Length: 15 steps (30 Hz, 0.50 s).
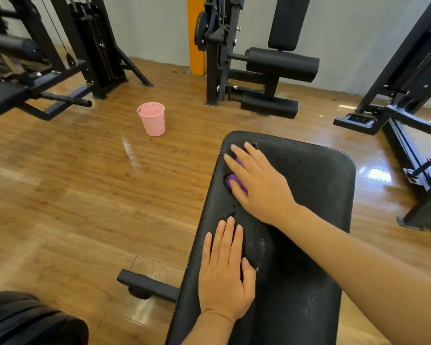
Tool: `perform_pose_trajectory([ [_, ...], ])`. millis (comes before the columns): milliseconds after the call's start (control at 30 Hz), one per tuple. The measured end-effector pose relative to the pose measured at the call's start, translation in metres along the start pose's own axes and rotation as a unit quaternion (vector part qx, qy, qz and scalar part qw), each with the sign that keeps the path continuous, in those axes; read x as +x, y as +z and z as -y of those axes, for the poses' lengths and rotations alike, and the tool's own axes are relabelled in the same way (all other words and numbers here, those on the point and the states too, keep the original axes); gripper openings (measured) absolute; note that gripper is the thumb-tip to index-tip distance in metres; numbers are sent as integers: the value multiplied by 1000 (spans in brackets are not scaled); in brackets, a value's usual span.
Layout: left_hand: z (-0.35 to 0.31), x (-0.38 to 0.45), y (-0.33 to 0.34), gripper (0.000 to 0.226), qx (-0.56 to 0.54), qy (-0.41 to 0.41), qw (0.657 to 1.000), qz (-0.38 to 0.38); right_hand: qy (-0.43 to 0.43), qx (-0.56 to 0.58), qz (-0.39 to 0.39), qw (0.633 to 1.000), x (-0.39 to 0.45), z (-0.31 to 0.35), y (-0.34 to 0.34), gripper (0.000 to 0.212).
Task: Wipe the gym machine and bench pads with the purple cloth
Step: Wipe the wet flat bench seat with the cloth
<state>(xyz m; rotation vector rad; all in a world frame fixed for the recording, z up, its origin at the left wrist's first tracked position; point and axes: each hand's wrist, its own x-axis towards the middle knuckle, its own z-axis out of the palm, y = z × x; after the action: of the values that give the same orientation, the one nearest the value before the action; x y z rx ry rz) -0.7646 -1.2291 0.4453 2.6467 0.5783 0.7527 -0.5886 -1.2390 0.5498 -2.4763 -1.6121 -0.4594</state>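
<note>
A worn black bench pad (pixel 309 195) stretches away from me in the lower middle, its surface cracked and torn in spots. My right hand (pixel 256 180) lies flat near the pad's far left corner, its straight fingers pressing the purple cloth (pixel 237 180) against the pad. Only small purple patches show between the fingers. My left hand (pixel 225 272) rests flat on the pad's left side, closer to me, fingers straight and holding nothing.
A pink plastic bucket (pixel 151 118) stands on the wooden floor to the far left of the bench. A leg machine with roller pads (pixel 281 63) is straight ahead. Black machine frames (pixel 408 100) stand right and left. The bench's foot bar (pixel 147 285) sticks out lower left.
</note>
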Motion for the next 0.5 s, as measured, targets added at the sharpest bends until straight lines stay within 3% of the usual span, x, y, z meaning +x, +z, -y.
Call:
perform_pose_trajectory([
  [100,-1,0,0,61,6,-2,1000,1,14,50,22,998,-20,-1,-4,63],
  [300,-2,1,-1,61,-4,-2,1000,0,56,18,-37,998,4,5,9,85],
  [500,0,-1,1,66,5,0,1000,11,81,24,-68,994,-16,5,13,69],
])
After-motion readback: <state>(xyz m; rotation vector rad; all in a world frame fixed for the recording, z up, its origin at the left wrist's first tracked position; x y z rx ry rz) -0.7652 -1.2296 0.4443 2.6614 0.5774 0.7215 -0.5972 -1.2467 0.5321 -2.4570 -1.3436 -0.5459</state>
